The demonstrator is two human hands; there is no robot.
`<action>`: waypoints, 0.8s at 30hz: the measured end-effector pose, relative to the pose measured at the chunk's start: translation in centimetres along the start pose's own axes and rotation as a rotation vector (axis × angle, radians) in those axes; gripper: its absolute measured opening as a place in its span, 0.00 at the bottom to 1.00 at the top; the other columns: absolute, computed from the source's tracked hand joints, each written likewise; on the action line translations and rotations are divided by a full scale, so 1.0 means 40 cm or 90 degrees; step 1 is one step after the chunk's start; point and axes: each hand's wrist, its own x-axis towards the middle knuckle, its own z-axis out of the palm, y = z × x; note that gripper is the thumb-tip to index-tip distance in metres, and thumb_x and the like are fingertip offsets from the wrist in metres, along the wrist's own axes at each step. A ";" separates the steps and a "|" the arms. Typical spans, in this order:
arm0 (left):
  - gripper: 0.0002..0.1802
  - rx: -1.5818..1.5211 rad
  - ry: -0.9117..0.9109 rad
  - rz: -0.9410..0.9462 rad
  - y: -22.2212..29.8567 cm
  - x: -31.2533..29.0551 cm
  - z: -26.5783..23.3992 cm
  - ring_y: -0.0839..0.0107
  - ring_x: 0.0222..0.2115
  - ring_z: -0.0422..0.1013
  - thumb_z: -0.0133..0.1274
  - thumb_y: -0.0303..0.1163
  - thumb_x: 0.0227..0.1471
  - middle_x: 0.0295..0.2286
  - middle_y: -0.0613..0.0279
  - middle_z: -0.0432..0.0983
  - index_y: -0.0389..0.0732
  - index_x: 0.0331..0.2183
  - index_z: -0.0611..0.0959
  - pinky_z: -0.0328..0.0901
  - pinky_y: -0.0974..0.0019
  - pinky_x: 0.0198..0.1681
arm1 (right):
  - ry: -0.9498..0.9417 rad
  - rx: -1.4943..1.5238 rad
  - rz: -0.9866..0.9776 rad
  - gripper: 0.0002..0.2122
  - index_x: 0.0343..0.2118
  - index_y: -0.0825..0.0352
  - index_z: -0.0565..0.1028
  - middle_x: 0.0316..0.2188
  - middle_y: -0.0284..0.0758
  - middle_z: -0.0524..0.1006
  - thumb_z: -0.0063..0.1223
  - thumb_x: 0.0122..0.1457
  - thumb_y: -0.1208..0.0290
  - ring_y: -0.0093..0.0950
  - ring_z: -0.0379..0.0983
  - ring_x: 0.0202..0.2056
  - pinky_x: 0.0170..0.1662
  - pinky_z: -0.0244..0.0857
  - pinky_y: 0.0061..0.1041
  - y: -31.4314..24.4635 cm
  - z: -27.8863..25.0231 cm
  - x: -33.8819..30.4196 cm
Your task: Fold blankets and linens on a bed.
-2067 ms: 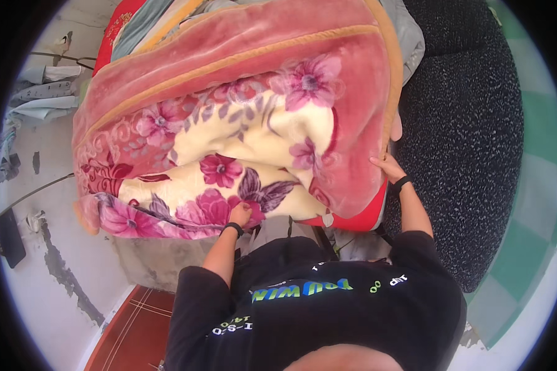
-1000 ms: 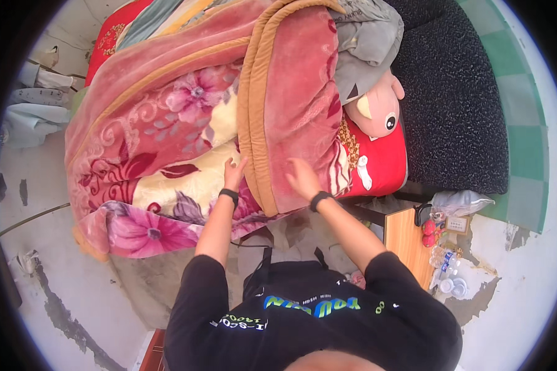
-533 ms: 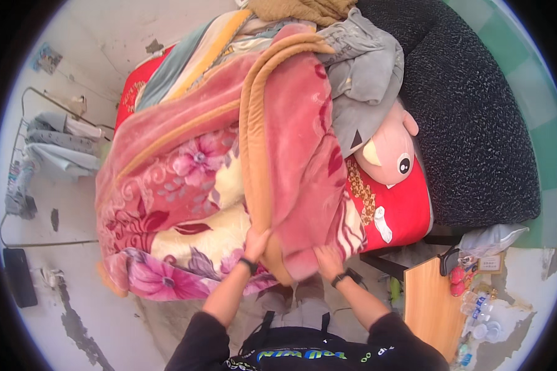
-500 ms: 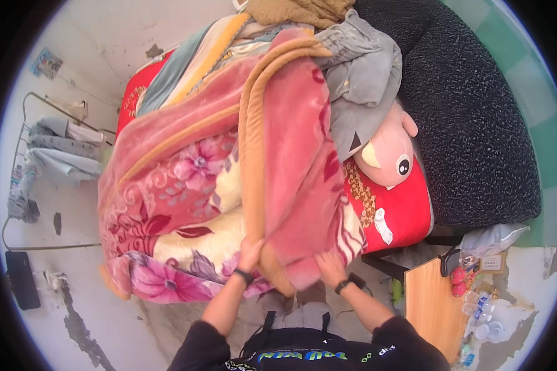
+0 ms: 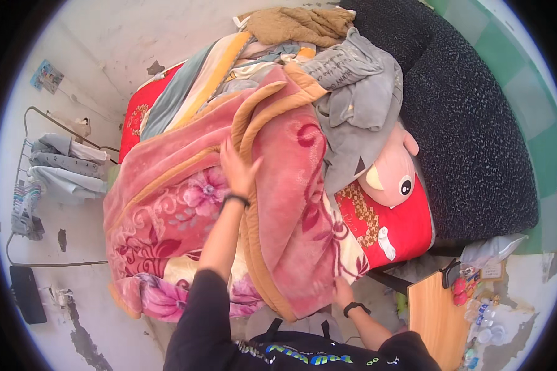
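The left hand (image 5: 238, 172), fingers spread, has moved farther up the tan border (image 5: 255, 263) of the blanket (image 5: 158, 213) folded on the bed (image 5: 414, 226), so both hands now span the flap (image 5: 291, 210), the right hand (image 5: 343, 294) apparently pinching its near edge.

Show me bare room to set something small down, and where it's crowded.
Bare wood shows on the tabletop, left of the bottles. Red sheet is bare between the pink plush toy, the small white item and the dark speckled fabric. Crowded: the middle, where the floral blanket and grey fabric lie.
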 end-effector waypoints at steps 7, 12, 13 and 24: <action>0.25 -0.076 -0.161 -0.077 0.037 0.187 0.217 0.46 0.30 0.73 0.61 0.42 0.42 0.27 0.43 0.75 0.36 0.37 0.71 0.67 0.49 0.33 | 0.151 0.030 0.186 0.12 0.38 0.72 0.71 0.36 0.47 0.71 0.47 0.49 0.81 0.41 0.71 0.37 0.41 0.66 0.33 -0.103 -0.007 0.068; 0.23 -0.409 -0.309 0.022 0.343 0.003 0.047 0.45 0.30 0.73 0.58 0.43 0.44 0.26 0.43 0.75 0.37 0.35 0.71 0.66 0.49 0.32 | 0.145 0.042 0.230 0.11 0.39 0.70 0.71 0.37 0.45 0.73 0.45 0.52 0.81 0.37 0.72 0.35 0.39 0.68 0.29 -0.158 0.020 0.070; 0.24 -0.482 -0.320 0.033 0.376 -0.024 0.028 0.45 0.30 0.73 0.59 0.44 0.43 0.26 0.43 0.75 0.37 0.36 0.70 0.66 0.49 0.32 | 0.146 0.038 0.236 0.11 0.39 0.70 0.71 0.37 0.45 0.73 0.45 0.52 0.81 0.37 0.72 0.35 0.39 0.68 0.29 -0.172 0.017 0.084; 0.19 -1.152 -0.424 -0.099 0.508 0.277 -0.162 0.74 0.42 0.68 0.47 0.31 0.56 0.39 0.63 0.72 0.36 0.48 0.71 0.64 0.67 0.46 | 0.211 0.359 0.054 0.26 0.58 0.72 0.56 0.55 0.44 0.62 0.48 0.55 0.76 0.35 0.59 0.56 0.59 0.52 0.29 -0.532 -0.078 0.334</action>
